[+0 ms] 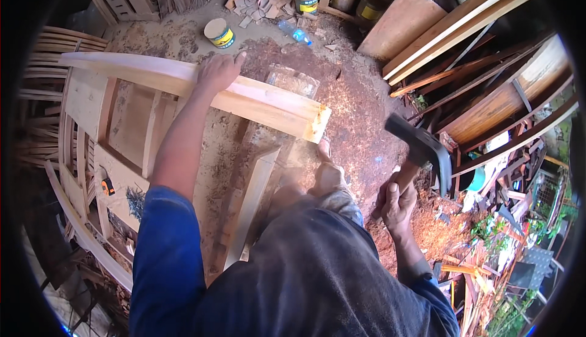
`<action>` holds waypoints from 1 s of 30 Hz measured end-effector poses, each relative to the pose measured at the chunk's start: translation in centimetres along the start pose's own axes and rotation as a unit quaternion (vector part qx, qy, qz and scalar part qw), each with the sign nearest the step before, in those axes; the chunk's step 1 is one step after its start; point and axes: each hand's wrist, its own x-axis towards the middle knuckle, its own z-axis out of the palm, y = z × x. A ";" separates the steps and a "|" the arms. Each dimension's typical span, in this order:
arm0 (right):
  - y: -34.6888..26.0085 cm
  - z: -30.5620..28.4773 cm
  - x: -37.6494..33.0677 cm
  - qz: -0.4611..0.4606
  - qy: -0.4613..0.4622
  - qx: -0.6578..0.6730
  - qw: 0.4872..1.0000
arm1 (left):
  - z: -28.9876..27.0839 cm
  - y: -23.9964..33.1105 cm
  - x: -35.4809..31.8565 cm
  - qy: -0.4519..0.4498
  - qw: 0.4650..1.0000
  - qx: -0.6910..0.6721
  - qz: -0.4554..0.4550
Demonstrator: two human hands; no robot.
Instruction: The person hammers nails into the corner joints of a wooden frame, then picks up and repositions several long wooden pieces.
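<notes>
My left hand [218, 71] is closed over the upper edge of a long pale wooden beam [262, 105], its fingers mostly hidden behind the wood. The beam runs from the far left towards the middle, its rough cut end facing right. In my right hand [398, 204] is a claw hammer [421, 148], gripped by its wooden handle and raised off to the right, apart from the beam. Left of my left arm lies a wooden frame with panels [128, 120]. On it are an orange and black tape measure [107, 186] and a small heap of nails [135, 201].
A shorter wooden piece [253, 197] lies by my legs. Beyond the beam stand a yellow-labelled can [220, 33] and a plastic bottle [295, 33]. Long planks [458, 26] lean at the right, above scrap wood. Slats [43, 87] are stacked at the left.
</notes>
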 end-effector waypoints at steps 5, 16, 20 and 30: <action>5.7 2.9 0.2 0.090 -0.153 -0.315 0.932 | -1.3 1.9 0.4 -0.018 1.000 0.001 0.002; -1.9 1.7 5.4 -0.251 -0.019 -0.046 0.967 | -1.0 1.2 -0.2 0.006 1.000 -0.003 0.015; 7.2 1.1 1.1 0.155 -0.088 -0.334 0.926 | -0.6 1.6 0.4 -0.002 0.999 -0.013 0.031; 5.3 -3.5 0.2 0.229 0.027 -0.203 0.952 | -3.4 -1.2 -3.8 0.160 0.985 -0.015 0.060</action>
